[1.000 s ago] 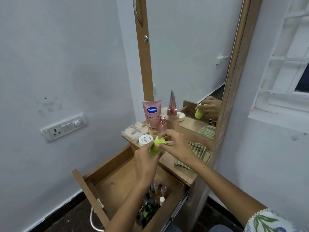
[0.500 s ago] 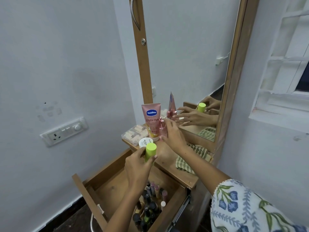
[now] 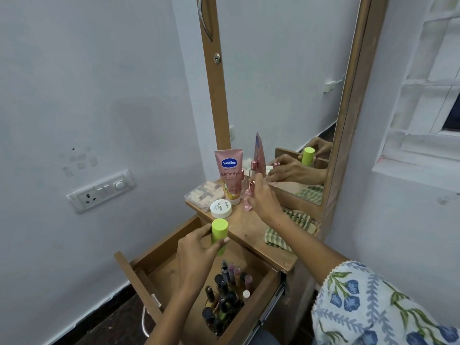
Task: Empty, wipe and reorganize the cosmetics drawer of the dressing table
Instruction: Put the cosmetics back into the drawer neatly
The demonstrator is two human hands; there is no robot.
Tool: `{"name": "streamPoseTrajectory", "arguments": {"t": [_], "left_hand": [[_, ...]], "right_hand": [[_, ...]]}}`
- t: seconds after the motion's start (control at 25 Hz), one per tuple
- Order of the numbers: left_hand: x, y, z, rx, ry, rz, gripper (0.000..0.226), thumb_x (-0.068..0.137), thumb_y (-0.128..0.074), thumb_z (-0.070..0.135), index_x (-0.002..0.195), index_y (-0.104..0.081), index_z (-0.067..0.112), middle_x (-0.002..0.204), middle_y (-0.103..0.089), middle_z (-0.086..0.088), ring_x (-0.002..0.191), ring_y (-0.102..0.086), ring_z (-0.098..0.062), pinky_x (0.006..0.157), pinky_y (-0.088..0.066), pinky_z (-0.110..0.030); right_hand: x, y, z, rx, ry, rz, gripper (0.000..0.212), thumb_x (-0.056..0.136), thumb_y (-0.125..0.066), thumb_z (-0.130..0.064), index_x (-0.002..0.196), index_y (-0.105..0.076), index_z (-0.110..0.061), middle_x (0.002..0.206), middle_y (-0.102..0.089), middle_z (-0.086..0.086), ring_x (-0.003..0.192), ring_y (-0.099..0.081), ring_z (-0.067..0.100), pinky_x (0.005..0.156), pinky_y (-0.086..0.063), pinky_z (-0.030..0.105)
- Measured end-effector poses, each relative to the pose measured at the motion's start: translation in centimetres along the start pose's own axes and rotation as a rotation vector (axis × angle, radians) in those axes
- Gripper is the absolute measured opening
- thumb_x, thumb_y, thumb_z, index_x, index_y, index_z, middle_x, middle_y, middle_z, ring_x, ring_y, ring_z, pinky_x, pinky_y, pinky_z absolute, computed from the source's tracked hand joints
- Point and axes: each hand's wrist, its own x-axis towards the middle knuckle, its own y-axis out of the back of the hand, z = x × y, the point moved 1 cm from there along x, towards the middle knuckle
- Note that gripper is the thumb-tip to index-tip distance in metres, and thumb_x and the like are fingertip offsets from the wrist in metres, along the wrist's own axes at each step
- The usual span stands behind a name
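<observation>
- L hand (image 3: 196, 247) has its grip closed round a lime-green cylindrical plastic stick container (image 3: 219, 234), held upright over the far edge of the open wooden drawer (image 3: 171, 272), just near of the surface edge.
- R hand (image 3: 265, 197) is on the small pink glass pump bottle (image 3: 249, 195) standing on the wooden dressing-table surface (image 3: 251, 230); fingers curl round it, so grip looks closed on it, tho the palm side is hidden.
- Drawer is half bare: left part shows wood, right near corner packed w/ dark-capped small nail-polish bottles (image 3: 221, 302) and a few pinkish tubes, standing tight together.
- On the surface, far left: pink Vaseline squeeze tube (image 3: 230, 175) standing on its cap, clear plastic box of pale blocks (image 3: 205, 195) left of it, white round jar w/ flat lid (image 3: 221, 208) just near of the tube. Green-checked cloth (image 3: 286, 230) lies crumpled to the right, under the R forearm.
- Handling, my guess: green stick is light, stiff, smooth-sided, so could slip; best taken mid-body w/ thumb opposite fingers, as now, not by the cap, which may pull off.
- Pink bottle looks like glass, tall and narrow, so tippy and breakable; hold low on the body, not the pump head.
- Polish bottles are small, glass, crowded: lift one or two at a time by the caps or they'll knock over.
- Tube is soft, squashes; grip near the cap end.
</observation>
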Motion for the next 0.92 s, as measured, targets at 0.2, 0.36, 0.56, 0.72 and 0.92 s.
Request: {"name": "streamPoseTrajectory", "arguments": {"t": [0.2, 0.36, 0.56, 0.72, 0.92], "left_hand": [[-1.3, 2.9, -1.8, 0.026, 0.007, -0.076, 0.049, 0.068, -0.081, 0.034, 0.112, -0.069, 0.019, 0.106, -0.069, 0.003, 0.097, -0.058, -0.013, 0.081, -0.053, -0.041], [-2.1, 5.9, -2.5, 0.012, 0.030, -0.064, 0.049, 0.067, -0.083, 0.029, 0.112, -0.069, 0.015, 0.100, -0.069, 0.002, 0.090, -0.061, -0.012, 0.078, -0.053, -0.036], [-3.3, 9.0, -3.3, -0.028, 0.060, -0.027, 0.044, 0.066, -0.084, 0.026, 0.107, -0.072, 0.014, 0.093, -0.071, 0.005, 0.083, -0.062, -0.004, 0.068, -0.047, -0.017], [-3.6, 10.0, -3.8, -0.037, 0.078, 0.002, 0.042, 0.066, -0.085, 0.024, 0.106, -0.073, 0.015, 0.093, -0.073, 0.002, 0.082, -0.064, -0.005, 0.068, -0.044, -0.013], [-4.1, 10.4, -4.4, -0.033, 0.113, 0.003, 0.042, 0.066, -0.085, 0.026, 0.105, -0.073, 0.017, 0.088, -0.073, 0.006, 0.079, -0.065, -0.002, 0.065, -0.047, -0.017]], "right_hand": [[-4.4, 2.3, -1.4, 0.234, 0.072, -0.103, 0.042, 0.078, -0.073, -0.006, 0.104, -0.041, -0.016, 0.090, -0.061, 0.001, 0.079, -0.063, 0.016, 0.071, -0.058, 0.036], [-9.0, 3.8, -5.7, 0.490, 0.100, -0.276, 0.048, 0.074, -0.079, -0.007, 0.106, -0.044, -0.015, 0.099, -0.059, -0.005, 0.089, -0.064, 0.009, 0.078, -0.057, 0.022], [-13.8, 2.5, -9.5, 0.709, 0.138, -0.593, 0.052, 0.073, -0.080, -0.009, 0.108, -0.043, -0.020, 0.109, -0.063, 0.009, 0.097, -0.067, 0.018, 0.084, -0.058, 0.034], [-15.9, 0.3, -9.9, 0.586, 0.262, -0.768, 0.050, 0.074, -0.080, -0.009, 0.106, -0.041, -0.016, 0.104, -0.062, 0.007, 0.093, -0.066, 0.015, 0.078, -0.058, 0.029], [-16.8, -1.7, -9.9, 0.421, 0.348, -0.918, 0.057, 0.073, -0.077, -0.008, 0.108, -0.036, -0.025, 0.094, -0.062, 0.005, 0.084, -0.065, 0.012, 0.067, -0.057, 0.031]]}}
